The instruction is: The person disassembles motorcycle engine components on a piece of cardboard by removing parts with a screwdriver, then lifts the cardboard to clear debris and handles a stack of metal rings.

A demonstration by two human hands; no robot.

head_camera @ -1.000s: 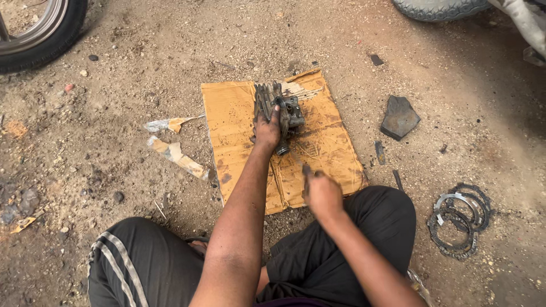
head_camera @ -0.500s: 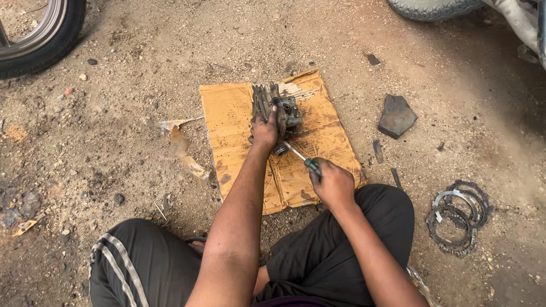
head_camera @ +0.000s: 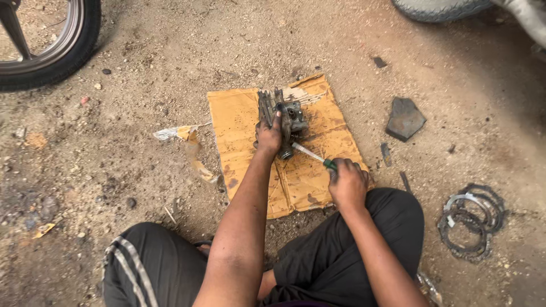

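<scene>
Head view looks down on our two hands working over a sheet of stained yellow cardboard laid on the sandy ground. Our left hand is clamped around a grimy grey metal engine part, which stands near the far middle of the cardboard; the fingers wrap its left side and the thumb runs up along it. Our right hand is closed in a fist around the green handle of a screwdriver, and the bare shaft slants up and left so that its tip meets the lower end of the engine part, just beside our left hand. Our legs, in dark trousers, are folded at the near edge of the cardboard. To the right, well apart from the cardboard, lies a stack of toothed metal rings, and farther up a flat dark stone. A motorcycle wheel stands at the upper left.
</scene>
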